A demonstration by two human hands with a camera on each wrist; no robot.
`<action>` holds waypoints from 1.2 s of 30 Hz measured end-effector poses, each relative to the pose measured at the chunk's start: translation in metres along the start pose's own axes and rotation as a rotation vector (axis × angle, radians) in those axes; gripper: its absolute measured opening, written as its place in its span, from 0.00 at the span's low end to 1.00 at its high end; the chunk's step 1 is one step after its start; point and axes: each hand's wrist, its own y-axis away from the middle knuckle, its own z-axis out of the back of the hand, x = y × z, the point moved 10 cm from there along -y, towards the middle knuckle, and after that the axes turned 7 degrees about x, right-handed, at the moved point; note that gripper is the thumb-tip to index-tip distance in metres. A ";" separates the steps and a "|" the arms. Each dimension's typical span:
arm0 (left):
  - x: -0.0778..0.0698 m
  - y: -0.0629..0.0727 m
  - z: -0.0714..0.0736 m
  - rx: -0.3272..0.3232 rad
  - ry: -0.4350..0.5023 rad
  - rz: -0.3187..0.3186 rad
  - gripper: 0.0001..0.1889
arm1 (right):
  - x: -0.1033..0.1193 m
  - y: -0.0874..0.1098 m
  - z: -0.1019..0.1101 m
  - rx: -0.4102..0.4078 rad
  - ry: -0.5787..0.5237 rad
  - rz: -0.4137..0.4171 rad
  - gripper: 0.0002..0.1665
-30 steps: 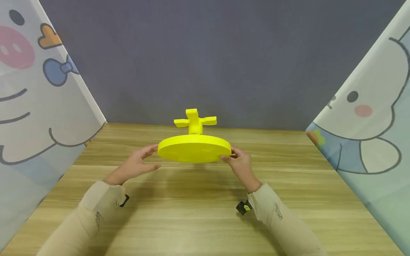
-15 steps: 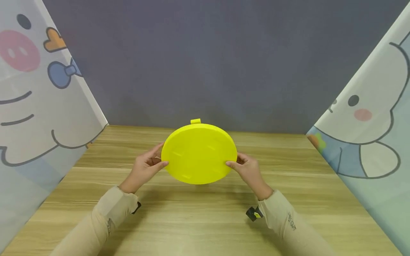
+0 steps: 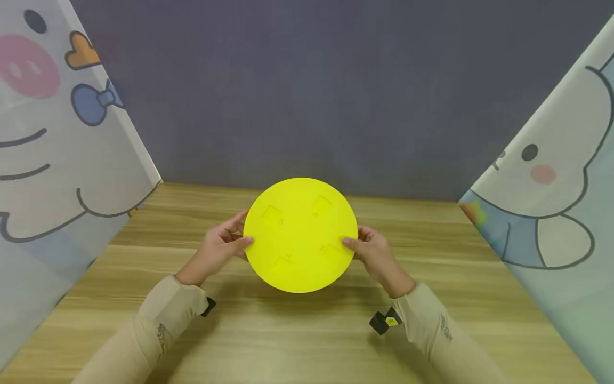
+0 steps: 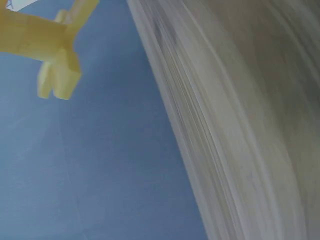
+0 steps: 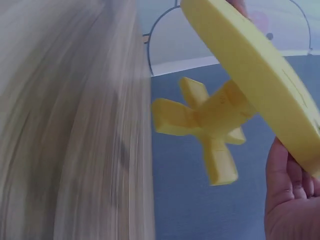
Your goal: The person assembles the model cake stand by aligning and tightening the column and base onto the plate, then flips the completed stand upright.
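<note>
A yellow round toy stool (image 3: 300, 234) is held above the table, its flat disc face turned toward me. Shallow square recesses with small marks beside them show on that face. My left hand (image 3: 218, 248) grips the disc's left edge, thumb on the face and fingers behind. On the opposite edge my right hand (image 3: 376, 253) pinches the rim the same way. Behind the disc, a short post with a cross-shaped foot (image 5: 212, 122) sticks out in the right wrist view. Part of this yellow foot (image 4: 57, 55) also appears in the left wrist view. The head view hides the post.
The wood-grain table (image 3: 297, 341) lies beneath both hands. A dark grey-blue panel (image 3: 307, 96) rises at its back edge. Cartoon-printed panels stand at the left (image 3: 86, 160) and right (image 3: 551, 213). A small black device (image 3: 384, 321) hangs at the right wrist.
The disc has tilted from nearly edge-on to face me, and its cross foot has swung out of the head view. My left thumb has come onto the disc's face.
</note>
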 end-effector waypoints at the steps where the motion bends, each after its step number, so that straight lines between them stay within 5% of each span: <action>1: 0.002 -0.001 0.000 -0.001 0.025 0.024 0.34 | -0.001 -0.001 0.000 0.005 -0.034 -0.013 0.23; 13: 0.017 0.000 0.006 -0.071 0.318 0.153 0.34 | 0.002 -0.003 -0.015 0.127 -0.399 -0.040 0.40; 20: 0.013 0.004 0.006 -0.097 0.429 0.224 0.27 | 0.006 0.003 -0.029 0.235 -0.560 -0.053 0.31; 23: 0.010 0.003 0.005 -0.075 0.461 0.243 0.25 | 0.009 0.004 -0.031 0.261 -0.581 -0.049 0.32; 30: 0.017 -0.002 0.003 -0.014 0.509 0.328 0.37 | 0.007 -0.001 -0.028 0.272 -0.602 -0.067 0.30; 36: 0.027 0.002 0.007 -0.004 0.559 0.362 0.27 | -0.013 -0.006 -0.029 0.237 -0.548 -0.152 0.39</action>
